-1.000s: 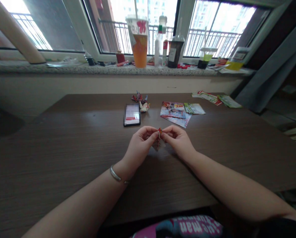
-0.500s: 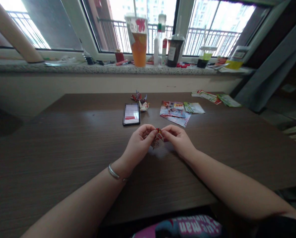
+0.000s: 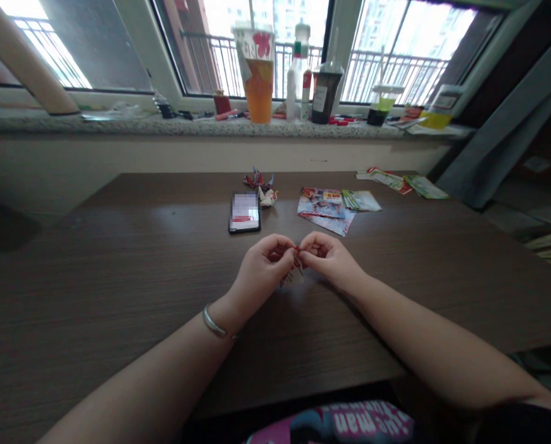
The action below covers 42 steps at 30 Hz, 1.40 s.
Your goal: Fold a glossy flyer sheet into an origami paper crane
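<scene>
Over the middle of the dark wooden table (image 3: 118,283), my left hand (image 3: 261,271) and my right hand (image 3: 328,259) meet fingertip to fingertip. Both pinch a small folded piece of red printed paper (image 3: 296,264), mostly hidden between the fingers. A silver bangle (image 3: 213,324) circles my left wrist. Just beyond the hands lies a phone (image 3: 244,212), face up.
Small folded paper figures (image 3: 262,186) lie behind the phone. Printed flyers (image 3: 324,206) and more leaflets (image 3: 395,182) lie to the right. On the windowsill (image 3: 118,126) stand an orange drink cup (image 3: 259,71), a bottle (image 3: 298,68), a dark drink cup (image 3: 325,92) and pens.
Both hands stay together on the paper. The fingers have closed tighter around it, so less of the red paper shows than before.
</scene>
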Each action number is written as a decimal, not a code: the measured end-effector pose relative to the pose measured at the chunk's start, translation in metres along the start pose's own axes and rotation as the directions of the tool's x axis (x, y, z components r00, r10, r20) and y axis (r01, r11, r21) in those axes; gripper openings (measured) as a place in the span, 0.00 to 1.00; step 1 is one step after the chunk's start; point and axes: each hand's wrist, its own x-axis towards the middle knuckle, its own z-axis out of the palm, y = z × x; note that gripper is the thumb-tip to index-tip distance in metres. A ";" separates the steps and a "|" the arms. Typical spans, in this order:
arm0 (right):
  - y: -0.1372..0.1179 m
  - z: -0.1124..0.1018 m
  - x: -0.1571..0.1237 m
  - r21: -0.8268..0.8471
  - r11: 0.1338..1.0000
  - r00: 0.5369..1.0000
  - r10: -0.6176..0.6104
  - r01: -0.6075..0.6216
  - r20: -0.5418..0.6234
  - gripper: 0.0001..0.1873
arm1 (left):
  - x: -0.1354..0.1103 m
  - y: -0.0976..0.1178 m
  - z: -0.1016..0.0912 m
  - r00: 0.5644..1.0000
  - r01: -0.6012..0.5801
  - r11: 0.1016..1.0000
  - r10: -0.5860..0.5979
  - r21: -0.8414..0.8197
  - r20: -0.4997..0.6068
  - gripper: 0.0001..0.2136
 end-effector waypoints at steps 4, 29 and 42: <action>-0.002 0.000 -0.001 0.001 1.000 0.999 0.015 -0.015 -0.031 0.13 | 0.002 -0.001 -0.002 0.999 -0.010 1.000 0.011 -0.007 0.041 0.06; -0.002 -0.001 -0.006 -0.400 0.890 0.962 -0.266 0.219 -0.067 0.02 | 0.003 -0.011 0.000 0.991 -0.125 0.984 0.118 0.125 0.061 0.04; 0.005 -0.002 -0.002 -0.265 0.964 0.993 -0.011 -0.020 -0.115 0.07 | 0.003 -0.015 0.002 0.998 0.049 0.998 -0.048 -0.039 0.031 0.08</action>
